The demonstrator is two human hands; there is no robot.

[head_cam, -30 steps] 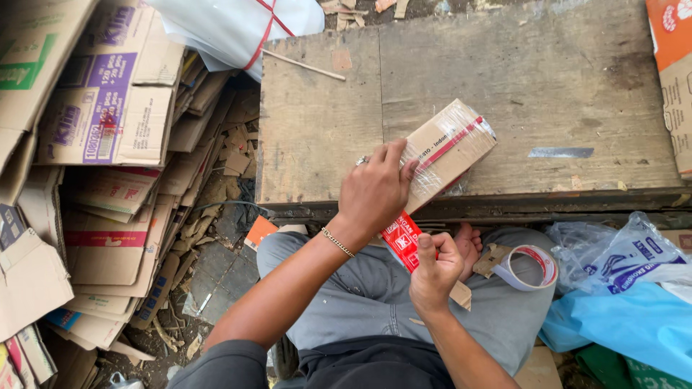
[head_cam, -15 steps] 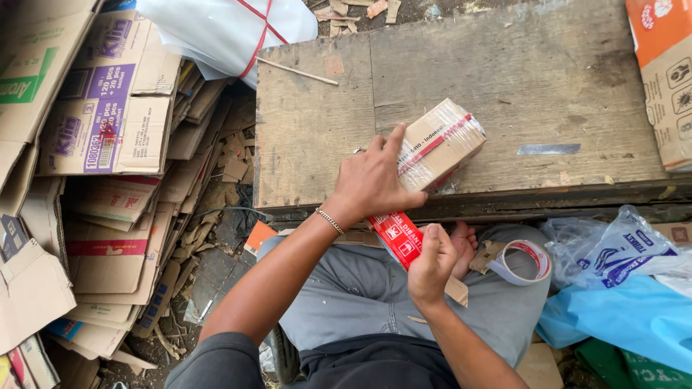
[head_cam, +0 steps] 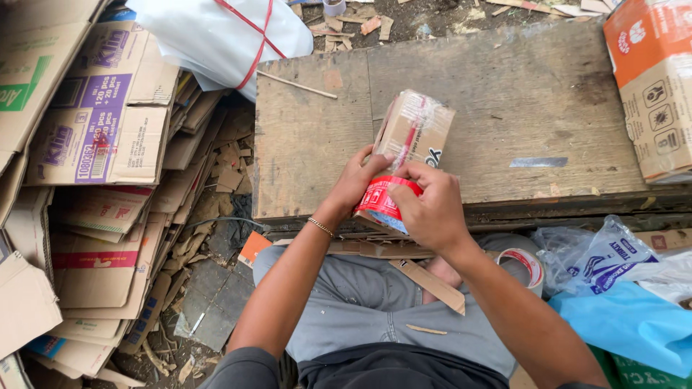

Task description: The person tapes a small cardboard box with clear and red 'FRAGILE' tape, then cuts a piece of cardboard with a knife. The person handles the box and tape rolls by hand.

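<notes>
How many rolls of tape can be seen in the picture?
2: a red roll held in both hands against the small box, and another roll on the person's lap. Others may be hidden.

The counter [head_cam: 548, 101] is made of worn wooden planks, rough and scratched. On it stands a small cardboard box [head_cam: 414, 130] wrapped in clear film, near the front edge. A thin wooden stick [head_cam: 297, 85] lies at the far left corner, and a grey strip of tape [head_cam: 538, 162] sticks flat to the right.
</notes>
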